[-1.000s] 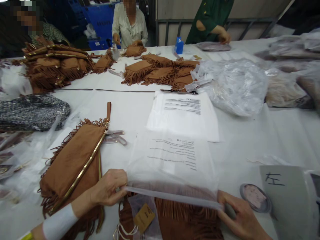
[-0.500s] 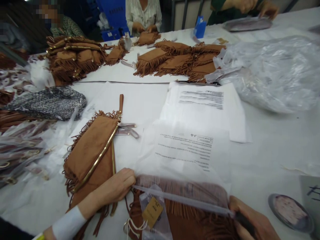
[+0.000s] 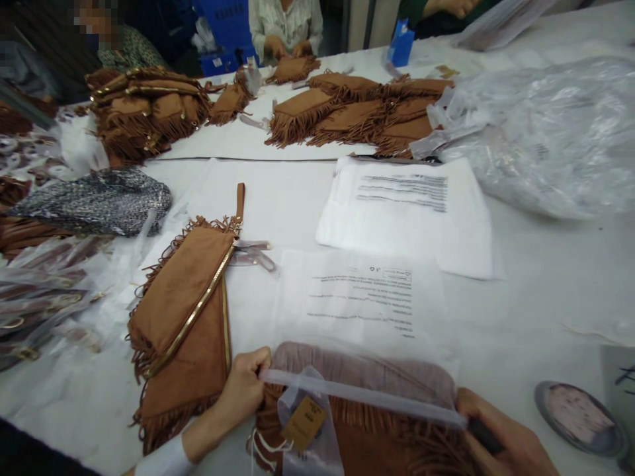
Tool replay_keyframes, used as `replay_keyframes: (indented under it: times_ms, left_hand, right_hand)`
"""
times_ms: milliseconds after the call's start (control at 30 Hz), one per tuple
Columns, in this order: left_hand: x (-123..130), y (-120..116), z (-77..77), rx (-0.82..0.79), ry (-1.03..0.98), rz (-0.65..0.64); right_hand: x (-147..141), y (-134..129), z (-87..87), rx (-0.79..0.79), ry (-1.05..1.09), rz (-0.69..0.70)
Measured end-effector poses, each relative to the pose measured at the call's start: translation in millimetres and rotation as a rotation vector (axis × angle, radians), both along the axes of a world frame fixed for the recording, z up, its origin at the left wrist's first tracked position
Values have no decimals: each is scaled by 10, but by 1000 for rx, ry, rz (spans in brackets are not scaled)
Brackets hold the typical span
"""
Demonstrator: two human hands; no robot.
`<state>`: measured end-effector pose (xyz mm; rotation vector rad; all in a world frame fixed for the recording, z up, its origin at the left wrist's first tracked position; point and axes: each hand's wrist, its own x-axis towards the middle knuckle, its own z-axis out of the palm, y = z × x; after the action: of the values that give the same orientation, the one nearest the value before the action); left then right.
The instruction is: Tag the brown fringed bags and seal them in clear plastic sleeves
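Observation:
My left hand [image 3: 247,383] pinches the left corner of the open edge of a clear plastic bag [image 3: 357,297] with printed text. At the edge's right corner, my right hand [image 3: 501,433] grips the plastic, with a dark object in its fingers. The bag covers the upper part of a brown fringed purse [image 3: 381,449]; the rest sticks out toward me. A tan price tag [image 3: 304,422] in a small plastic sleeve lies on this purse. Two brown purses with gold zips [image 3: 191,297] lie left of the bag, overlapping.
Folded white printed bags [image 3: 397,205] lie beyond. Crumpled plastic [image 3: 550,139] is at the right, near a round dish [image 3: 578,416]. Fringed purses [image 3: 347,112] are spread at the back, a stack [image 3: 149,109] at back left. A person [image 3: 285,30] works across the table.
My left hand has risen slightly with its bag corner, and the plastic has come further down over the purse. At the back right, another person's hands have shifted and the wrapped item there is tilted up.

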<state>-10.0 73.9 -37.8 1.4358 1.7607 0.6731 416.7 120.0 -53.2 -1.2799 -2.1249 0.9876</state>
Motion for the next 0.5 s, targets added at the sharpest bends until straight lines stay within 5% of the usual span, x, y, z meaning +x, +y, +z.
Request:
replay_keyframes:
  times_ms: [200, 500]
  left_hand:
    - [-295, -36, 403, -112, -140, -309]
    - [-248, -766, 78, 119, 76, -356]
  right_hand:
    - [-44, -5, 88, -4, -16, 48]
    - [-127, -261, 297, -15, -32, 83]
